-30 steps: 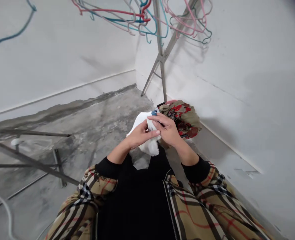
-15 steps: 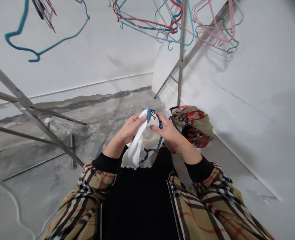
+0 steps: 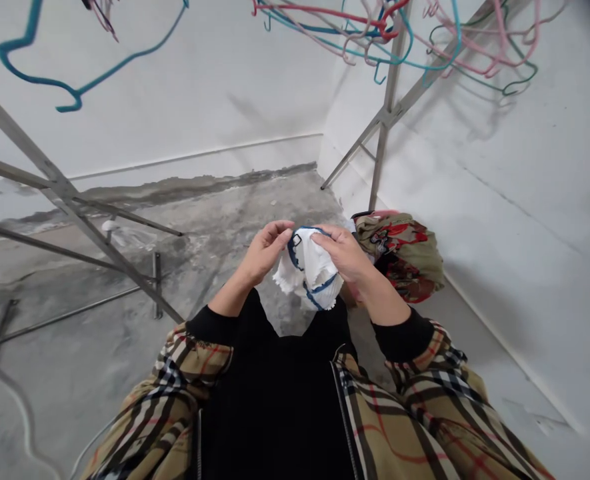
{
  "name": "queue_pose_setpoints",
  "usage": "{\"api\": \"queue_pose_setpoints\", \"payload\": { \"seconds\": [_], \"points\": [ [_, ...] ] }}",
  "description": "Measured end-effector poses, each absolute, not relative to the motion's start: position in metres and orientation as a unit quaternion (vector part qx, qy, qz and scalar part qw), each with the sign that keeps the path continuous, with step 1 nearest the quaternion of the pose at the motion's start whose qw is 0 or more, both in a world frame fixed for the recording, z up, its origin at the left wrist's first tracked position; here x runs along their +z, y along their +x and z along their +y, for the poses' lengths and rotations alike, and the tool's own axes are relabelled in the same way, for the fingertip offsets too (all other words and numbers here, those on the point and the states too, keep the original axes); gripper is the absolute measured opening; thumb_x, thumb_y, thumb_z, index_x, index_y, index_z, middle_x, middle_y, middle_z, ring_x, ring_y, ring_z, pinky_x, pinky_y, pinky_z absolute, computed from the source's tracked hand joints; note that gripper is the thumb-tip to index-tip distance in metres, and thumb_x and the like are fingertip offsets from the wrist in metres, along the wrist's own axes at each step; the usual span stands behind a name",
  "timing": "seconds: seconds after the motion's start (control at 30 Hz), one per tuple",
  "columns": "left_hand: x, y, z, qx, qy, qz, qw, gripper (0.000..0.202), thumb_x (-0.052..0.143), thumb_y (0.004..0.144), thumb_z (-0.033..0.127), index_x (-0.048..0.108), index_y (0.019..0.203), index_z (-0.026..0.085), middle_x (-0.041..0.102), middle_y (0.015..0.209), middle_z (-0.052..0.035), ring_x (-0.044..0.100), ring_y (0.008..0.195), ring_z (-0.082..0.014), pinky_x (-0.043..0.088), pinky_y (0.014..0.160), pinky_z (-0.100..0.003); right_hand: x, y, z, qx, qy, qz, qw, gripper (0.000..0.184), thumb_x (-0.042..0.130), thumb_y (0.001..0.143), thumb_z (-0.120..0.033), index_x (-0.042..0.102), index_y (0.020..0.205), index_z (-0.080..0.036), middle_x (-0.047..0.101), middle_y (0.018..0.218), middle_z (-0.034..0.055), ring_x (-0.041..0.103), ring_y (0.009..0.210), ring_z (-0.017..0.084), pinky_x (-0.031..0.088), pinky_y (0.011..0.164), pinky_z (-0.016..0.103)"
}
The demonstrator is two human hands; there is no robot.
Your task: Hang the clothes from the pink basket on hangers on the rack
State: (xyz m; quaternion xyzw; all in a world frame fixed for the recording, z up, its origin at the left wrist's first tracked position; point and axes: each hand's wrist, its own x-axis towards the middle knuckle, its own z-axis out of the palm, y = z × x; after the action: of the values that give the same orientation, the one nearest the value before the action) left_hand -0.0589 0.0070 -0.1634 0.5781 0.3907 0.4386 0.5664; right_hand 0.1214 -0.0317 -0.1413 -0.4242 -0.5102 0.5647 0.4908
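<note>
Both hands hold a small white garment with dark blue trim [image 3: 309, 268] in front of my chest. My left hand [image 3: 263, 252] pinches its upper left edge between thumb and fingers. My right hand [image 3: 345, 253] is closed over its upper right side, fingers curled around the cloth. The garment hangs bunched between the two hands, its frilled lower edge loose. Just right of my right hand lies a heap of olive cloth with red flowers [image 3: 403, 252], on what looks like a basket by the wall.
A metal drying-rack frame [image 3: 382, 120] stands in the corner with several coloured wire hangers [image 3: 399, 33] overhead. Another metal frame [image 3: 75, 213] slants across the left side above the bare concrete floor [image 3: 209, 220]. White walls close in behind and to the right.
The white garment was opened out half a second ago and is now gathered smaller between both hands. The view has shifted a little left, so the rack and cloth heap sit further right.
</note>
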Motion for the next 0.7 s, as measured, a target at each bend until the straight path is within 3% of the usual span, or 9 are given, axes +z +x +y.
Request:
{"api": "queue_pose_setpoints", "payload": {
  "seconds": [0.1, 0.27, 0.43, 0.57, 0.7],
  "points": [
    [-0.165, -0.052, 0.005, 0.449, 0.636, 0.385, 0.496, 0.044, 0.065, 0.082, 0.047, 0.059, 0.115, 0.019, 0.064, 0.097, -0.0046, 0.058, 0.080, -0.0132, 0.046, 0.072, -0.026, -0.144, 0.121, -0.024, 0.543, -0.438, -0.519, 0.495, 0.028, 0.064, 0.082, -0.039, 0.072, 0.102, -0.021, 0.071, 0.088, 0.0000, 0.062, 0.081, 0.014, 0.048, 0.075, 0.025],
    [-0.169, -0.031, 0.015, 0.390, 0.759, 0.464, 0.236, 0.031, 0.062, 0.080, 0.026, 0.061, 0.111, 0.020, 0.064, 0.097, -0.0053, 0.058, 0.085, -0.0177, 0.044, 0.076, -0.030, -0.141, 0.134, -0.020, 0.524, -0.444, -0.531, 0.496, 0.032, 0.062, 0.083, -0.041, 0.071, 0.106, -0.020, 0.071, 0.097, 0.0017, 0.062, 0.082, 0.015, 0.049, 0.074, 0.026],
    [-0.170, -0.016, 0.035, 0.295, 0.770, 0.545, 0.147, 0.027, 0.051, 0.077, 0.011, 0.067, 0.096, 0.022, 0.066, 0.094, -0.0058, 0.060, 0.086, -0.0214, 0.042, 0.071, -0.031, -0.136, 0.164, -0.018, 0.492, -0.459, -0.559, 0.486, 0.031, 0.058, 0.084, -0.039, 0.071, 0.106, -0.020, 0.072, 0.100, 0.0018, 0.064, 0.084, 0.016, 0.050, 0.076, 0.029],
    [-0.163, -0.030, 0.048, 0.262, 0.754, 0.598, 0.074, 0.027, 0.051, 0.076, 0.010, 0.069, 0.091, 0.023, 0.068, 0.099, -0.0070, 0.060, 0.094, -0.0262, 0.041, 0.072, -0.033, -0.139, 0.188, -0.008, 0.354, -0.504, -0.635, 0.467, 0.025, 0.055, 0.083, -0.028, 0.072, 0.099, -0.020, 0.073, 0.100, 0.0021, 0.065, 0.092, 0.020, 0.049, 0.086, 0.034],
    [-0.151, -0.056, 0.056, 0.266, 0.724, 0.636, -0.003, 0.029, 0.050, 0.078, 0.011, 0.069, 0.096, 0.023, 0.067, 0.105, -0.0079, 0.058, 0.098, -0.0288, 0.042, 0.078, -0.036, -0.144, 0.194, 0.007, 0.202, -0.561, -0.700, 0.393, 0.027, 0.053, 0.082, -0.021, 0.072, 0.102, -0.022, 0.072, 0.099, 0.0041, 0.065, 0.093, 0.023, 0.048, 0.089, 0.036]
  ]
}}
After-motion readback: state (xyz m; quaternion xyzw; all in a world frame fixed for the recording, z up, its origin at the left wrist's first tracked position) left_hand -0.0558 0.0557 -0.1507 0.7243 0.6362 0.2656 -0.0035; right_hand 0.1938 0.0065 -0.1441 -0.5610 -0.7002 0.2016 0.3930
